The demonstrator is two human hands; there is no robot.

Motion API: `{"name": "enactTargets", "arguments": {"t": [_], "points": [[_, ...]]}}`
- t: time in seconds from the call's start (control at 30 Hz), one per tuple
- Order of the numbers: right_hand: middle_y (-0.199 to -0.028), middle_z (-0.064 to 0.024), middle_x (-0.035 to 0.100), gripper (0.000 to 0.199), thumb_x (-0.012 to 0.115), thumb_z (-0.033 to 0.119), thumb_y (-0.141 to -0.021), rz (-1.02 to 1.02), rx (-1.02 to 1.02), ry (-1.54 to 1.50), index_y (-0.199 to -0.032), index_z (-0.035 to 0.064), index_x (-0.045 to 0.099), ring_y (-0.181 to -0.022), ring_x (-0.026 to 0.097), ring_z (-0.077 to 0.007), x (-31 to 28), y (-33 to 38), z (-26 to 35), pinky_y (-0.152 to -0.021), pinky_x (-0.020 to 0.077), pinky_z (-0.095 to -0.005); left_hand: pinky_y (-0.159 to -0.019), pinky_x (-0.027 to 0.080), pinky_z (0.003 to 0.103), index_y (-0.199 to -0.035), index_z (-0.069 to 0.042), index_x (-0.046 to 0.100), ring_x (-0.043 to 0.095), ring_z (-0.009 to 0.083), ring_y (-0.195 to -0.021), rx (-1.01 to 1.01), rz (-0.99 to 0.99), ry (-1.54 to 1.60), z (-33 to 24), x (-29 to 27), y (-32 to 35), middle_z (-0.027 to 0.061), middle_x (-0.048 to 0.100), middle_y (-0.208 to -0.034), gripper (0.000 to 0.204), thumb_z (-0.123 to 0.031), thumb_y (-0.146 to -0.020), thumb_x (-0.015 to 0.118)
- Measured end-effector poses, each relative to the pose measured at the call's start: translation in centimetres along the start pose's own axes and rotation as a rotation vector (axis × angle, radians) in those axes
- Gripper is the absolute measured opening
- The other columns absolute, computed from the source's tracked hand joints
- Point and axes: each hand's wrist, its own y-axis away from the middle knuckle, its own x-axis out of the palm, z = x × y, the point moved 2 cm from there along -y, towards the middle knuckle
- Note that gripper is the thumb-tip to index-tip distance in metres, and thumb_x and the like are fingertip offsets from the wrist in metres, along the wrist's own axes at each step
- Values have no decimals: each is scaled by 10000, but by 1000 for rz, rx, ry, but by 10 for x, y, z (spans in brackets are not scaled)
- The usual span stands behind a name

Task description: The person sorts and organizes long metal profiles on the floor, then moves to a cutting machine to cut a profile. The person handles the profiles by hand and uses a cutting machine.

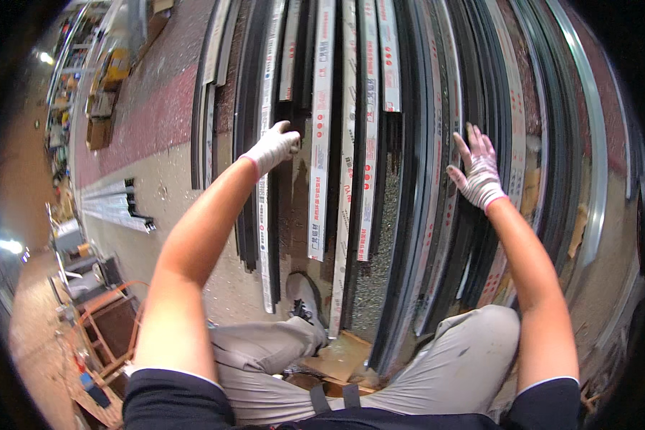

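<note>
Long metal profiles lie side by side in front of me, many dark, some wrapped in white printed film. My left hand (274, 149), in a pale knitted glove, is over a film-wrapped profile (269, 79) at the left of the row. Its fingers are curled in, and I see nothing in them. Just beyond it is the end of a shorter profile (289, 61). My right hand (478, 170), gloved with grey-stained fingers, lies spread across dark profiles (491, 93) on the right. Between my hands is a wider white-filmed profile (321, 143).
My shoe (304, 297) stands by the near profile ends, close to a cardboard piece (342, 356). A silvery bundle of profiles (116, 204) lies on the floor at left. Nearer me there is an orange-framed cart (111, 322). Boxes (107, 100) stand at far left.
</note>
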Motion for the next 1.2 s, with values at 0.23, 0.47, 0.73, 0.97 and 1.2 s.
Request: {"name": "enactTargets", "arguments": {"t": [0.23,0.47,0.73,0.97,1.2], "points": [[-1624,-286,248,803,550,564,-958,70,-10,39,-1581,108,330,-1515,235,-444,-2,-4,2,-1231,159,-541,-1008,509,366,-1465,-14,475,645,263,-1158,337,-27,-502,81,-41,190,210,631,-1312,574,-252,-978,663],[-1621,-302,246,814,490,605,-982,151,-31,47,-1588,95,305,-1514,233,-447,8,-5,-10,-1232,153,-543,-1017,486,463,-1484,10,426,597,413,-1153,5,-354,-731,229,-12,298,252,596,-1263,782,-424,-891,694],[-1631,-307,221,825,454,592,-1009,316,-3,164,-1621,101,199,-1512,236,-444,7,-11,-19,-1231,176,-530,-1067,457,454,-1521,-1,350,549,401,-1233,-161,-505,-416,303,77,323,244,539,-1346,874,-446,-873,731],[-1649,-287,199,823,387,618,-1028,412,54,160,-1623,87,184,-1529,215,-425,0,-16,-14,-1245,156,-505,-1024,491,467,-1394,-4,464,592,406,-1184,-175,-533,-323,316,77,312,245,584,-1290,690,-380,-879,729],[-1653,-279,194,813,364,620,-1034,388,33,165,-1628,98,175,-1528,221,-420,0,-16,-12,-1249,148,-496,-935,544,466,-1264,-19,509,637,377,-1095,-165,-574,-440,317,81,310,212,618,-1186,546,-236,-836,769]]}}
